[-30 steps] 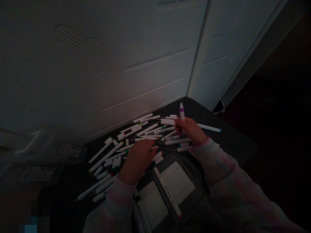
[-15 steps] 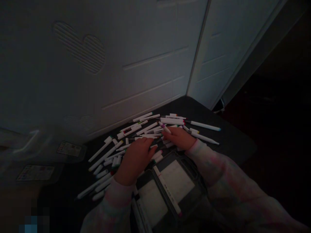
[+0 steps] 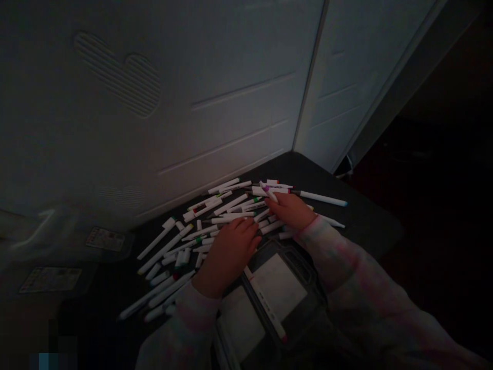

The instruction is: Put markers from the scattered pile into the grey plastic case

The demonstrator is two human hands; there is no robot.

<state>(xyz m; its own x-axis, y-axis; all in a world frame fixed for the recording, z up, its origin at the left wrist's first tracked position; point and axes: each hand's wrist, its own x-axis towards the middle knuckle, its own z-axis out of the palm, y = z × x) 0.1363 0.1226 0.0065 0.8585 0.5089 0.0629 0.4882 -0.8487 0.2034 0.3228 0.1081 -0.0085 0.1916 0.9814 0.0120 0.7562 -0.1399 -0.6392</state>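
Observation:
Many white markers with coloured ends lie in a loose heap on a dark tabletop [image 3: 370, 226]. My right hand [image 3: 295, 209] grips a purple-banded marker [image 3: 272, 196], its tip pointing up and left above the heap. Lower and to the left, my left hand [image 3: 233, 249] rests palm down over the near markers, fingers stretched out; what lies beneath the palm is hidden. Close below both hands is a dark open case [image 3: 298, 267] with pale panels. One marker with a magenta end [image 3: 271, 311] lies across the case.
A white panelled wall [image 3: 227, 77] with a ribbed heart relief rises directly behind the table. Clear plastic packaging with printed cards [image 3: 52, 280] sits at the left. The room is dim, and the right side falls into darkness.
My left hand has moved right, over the near markers and the case's upper edge. My right hand has shifted slightly up and right, still holding the purple-banded marker.

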